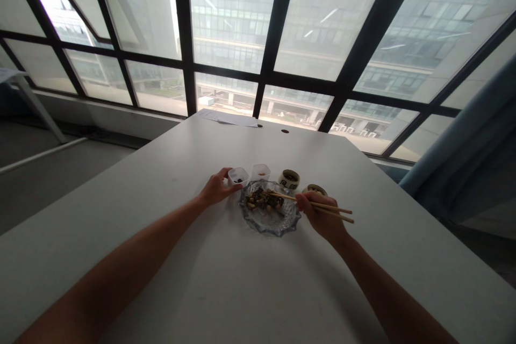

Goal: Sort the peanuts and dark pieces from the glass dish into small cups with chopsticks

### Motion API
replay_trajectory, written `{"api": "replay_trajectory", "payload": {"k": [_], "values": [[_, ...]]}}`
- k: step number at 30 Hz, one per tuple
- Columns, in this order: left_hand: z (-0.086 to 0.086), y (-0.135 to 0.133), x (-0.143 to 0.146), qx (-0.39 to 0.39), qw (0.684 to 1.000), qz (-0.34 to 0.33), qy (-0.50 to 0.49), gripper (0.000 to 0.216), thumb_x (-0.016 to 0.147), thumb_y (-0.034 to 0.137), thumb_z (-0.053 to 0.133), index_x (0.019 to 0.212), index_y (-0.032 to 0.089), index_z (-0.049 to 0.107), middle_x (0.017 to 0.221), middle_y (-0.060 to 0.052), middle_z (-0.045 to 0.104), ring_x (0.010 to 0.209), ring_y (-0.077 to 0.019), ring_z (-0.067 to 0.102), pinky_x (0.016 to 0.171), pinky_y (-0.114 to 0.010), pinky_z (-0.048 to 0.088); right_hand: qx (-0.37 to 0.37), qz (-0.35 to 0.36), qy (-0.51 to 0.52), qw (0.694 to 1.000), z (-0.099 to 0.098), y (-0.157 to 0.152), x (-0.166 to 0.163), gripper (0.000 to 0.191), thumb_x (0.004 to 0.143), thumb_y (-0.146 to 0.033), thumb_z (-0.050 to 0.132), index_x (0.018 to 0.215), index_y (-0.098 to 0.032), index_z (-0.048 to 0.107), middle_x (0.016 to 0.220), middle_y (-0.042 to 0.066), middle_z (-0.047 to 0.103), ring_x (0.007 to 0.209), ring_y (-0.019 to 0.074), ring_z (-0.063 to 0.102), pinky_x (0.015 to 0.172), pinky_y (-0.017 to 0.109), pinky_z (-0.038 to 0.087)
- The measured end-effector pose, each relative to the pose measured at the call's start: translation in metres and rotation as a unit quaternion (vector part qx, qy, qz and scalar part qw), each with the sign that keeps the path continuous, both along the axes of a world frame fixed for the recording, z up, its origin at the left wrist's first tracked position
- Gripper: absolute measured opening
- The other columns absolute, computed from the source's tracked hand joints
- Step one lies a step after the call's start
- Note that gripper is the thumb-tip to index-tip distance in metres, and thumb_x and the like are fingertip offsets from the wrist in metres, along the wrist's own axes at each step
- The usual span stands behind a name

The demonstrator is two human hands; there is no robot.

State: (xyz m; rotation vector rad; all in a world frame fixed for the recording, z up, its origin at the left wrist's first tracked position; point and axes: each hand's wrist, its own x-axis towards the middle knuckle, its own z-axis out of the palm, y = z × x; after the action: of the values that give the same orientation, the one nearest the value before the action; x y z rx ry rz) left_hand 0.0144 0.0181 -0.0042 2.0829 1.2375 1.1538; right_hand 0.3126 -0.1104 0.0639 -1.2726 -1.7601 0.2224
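Note:
My left hand (218, 187) grips a small translucent plastic cup (238, 176) by its side, with a few dark bits inside. In my right hand (322, 212) is a pair of wooden chopsticks (331, 209), their tips over a clear glass dish (270, 228) with a scalloped rim. A mixed heap of brown and pale dried pieces (264, 200) lies in the dish; their exact kind is too small to tell. Beside the held cup stands a second translucent cup (260, 172) with a little in it.
Behind the dish stands a round pale cup (289, 178) with dark markings. Another round container (316, 190) with pale contents is partly hidden by my right hand. Paper sheets (229, 117) lie at the white table's (193, 279) far end, before the windows. A blue curtain (455, 145) hangs right.

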Motion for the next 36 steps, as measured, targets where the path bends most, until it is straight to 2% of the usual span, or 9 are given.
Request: {"api": "replay_trajectory", "payload": {"k": [11, 18, 21, 25, 27, 29, 32, 36], "values": [[-0.001, 0.001, 0.000, 0.001, 1.000, -0.004, 0.000, 0.065, 0.073, 0.061, 0.072, 0.121, 0.020, 0.059, 0.106, -0.008, 0.073, 0.096, -0.0251, 0.070, 0.090, -0.040, 0.054, -0.050, -0.005, 0.120, 0.992, -0.018, 0.008, 0.005, 0.041, 0.088, -0.059, 0.061, 0.070, -0.023, 0.069, 0.061, 0.002, 0.068, 0.053, 0.0173, 0.061, 0.051, 0.031, 0.049], [-0.001, 0.000, 0.000, -0.002, 1.000, -0.006, -0.002, 0.062, 0.073, 0.058, 0.072, 0.121, 0.021, 0.059, 0.106, -0.007, 0.073, 0.097, -0.0245, 0.069, 0.091, -0.040, 0.054, -0.046, -0.018, 0.171, 0.984, -0.024, 0.010, 0.003, 0.045, 0.084, -0.065, 0.063, 0.069, -0.023, 0.068, 0.056, 0.002, 0.067, 0.048, 0.0165, 0.060, 0.048, 0.030, 0.050], [-0.004, 0.002, -0.001, 0.025, 1.000, -0.002, -0.003, 0.062, 0.072, 0.052, 0.075, 0.122, 0.021, 0.057, 0.112, -0.008, 0.071, 0.104, -0.0255, 0.067, 0.094, -0.042, 0.053, -0.066, -0.039, 0.263, 0.962, -0.026, 0.014, 0.002, 0.052, 0.081, -0.071, 0.062, 0.072, -0.021, 0.067, 0.053, 0.003, 0.066, 0.043, 0.0170, 0.059, 0.041, 0.030, 0.049], [-0.008, 0.005, -0.002, 0.074, 0.997, -0.005, -0.007, 0.065, 0.068, 0.043, 0.080, 0.125, 0.021, 0.056, 0.125, -0.012, 0.066, 0.117, -0.0278, 0.062, 0.102, -0.046, 0.049, -0.109, -0.044, 0.410, 0.905, -0.032, 0.020, 0.006, 0.055, 0.074, -0.074, 0.067, 0.072, -0.019, 0.063, 0.050, 0.002, 0.064, 0.039, 0.0162, 0.058, 0.036, 0.028, 0.047], [-0.009, 0.006, -0.002, 0.084, 0.996, -0.013, -0.015, 0.066, 0.068, 0.040, 0.080, 0.126, 0.021, 0.055, 0.130, -0.013, 0.064, 0.121, -0.0279, 0.060, 0.104, -0.046, 0.047, -0.124, -0.038, 0.452, 0.883, -0.035, 0.023, 0.009, 0.053, 0.073, -0.071, 0.069, 0.071, -0.019, 0.061, 0.049, 0.001, 0.063, 0.038, 0.0152, 0.058, 0.035, 0.026, 0.046], [-0.009, 0.006, -0.002, 0.084, 0.996, -0.013, -0.018, 0.066, 0.069, 0.039, 0.080, 0.127, 0.021, 0.055, 0.131, -0.013, 0.063, 0.121, -0.0278, 0.060, 0.105, -0.047, 0.046, -0.131, -0.034, 0.467, 0.874, -0.036, 0.024, 0.011, 0.050, 0.075, -0.068, 0.069, 0.070, -0.019, 0.060, 0.048, 0.000, 0.062, 0.037, 0.0148, 0.057, 0.034, 0.026, 0.046], [-0.008, 0.004, -0.001, 0.048, 0.999, 0.002, -0.016, 0.066, 0.070, 0.045, 0.078, 0.127, 0.021, 0.054, 0.124, -0.011, 0.067, 0.115, -0.0272, 0.063, 0.102, -0.045, 0.049, -0.106, -0.047, 0.447, 0.887, -0.032, 0.022, 0.012, 0.050, 0.077, -0.068, 0.067, 0.070, -0.018, 0.062, 0.047, 0.001, 0.062, 0.036, 0.0148, 0.056, 0.033, 0.025, 0.044], [-0.008, 0.006, -0.005, -0.021, 0.999, 0.034, -0.007, 0.073, 0.071, 0.057, 0.075, 0.130, 0.020, 0.052, 0.112, -0.011, 0.070, 0.102, -0.0272, 0.068, 0.092, -0.042, 0.053, -0.010, -0.073, 0.359, 0.930, -0.013, 0.013, 0.014, 0.053, 0.080, -0.069, 0.064, 0.070, -0.017, 0.064, 0.048, 0.003, 0.064, 0.036, 0.0152, 0.057, 0.034, 0.026, 0.044]]}}
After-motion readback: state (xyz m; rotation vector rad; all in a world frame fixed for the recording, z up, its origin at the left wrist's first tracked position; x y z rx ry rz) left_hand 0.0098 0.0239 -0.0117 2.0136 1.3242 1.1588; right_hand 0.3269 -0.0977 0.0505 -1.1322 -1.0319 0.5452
